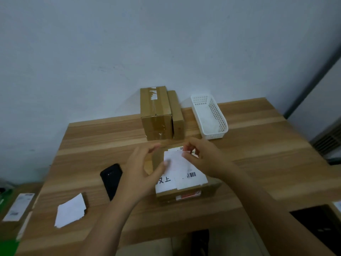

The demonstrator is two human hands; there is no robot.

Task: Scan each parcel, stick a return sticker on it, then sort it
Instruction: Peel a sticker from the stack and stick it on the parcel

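Note:
A flat cardboard parcel (190,194) lies in the middle of the wooden table (258,163), with white labels and a barcode on its top. Above it I hold a small white sticker sheet (175,160). My right hand (203,157) pinches its upper right corner. My left hand (144,170) touches its lower left corner with the thumb, the other fingers loosely curled. A black phone (111,180) lies on the table just left of my left hand.
Two taller cardboard boxes (156,115) stand at the back against the wall, with a white plastic basket (210,117) to their right. A stack of white paper (70,212) lies front left. Another labelled parcel (18,206) sits below the table's left edge.

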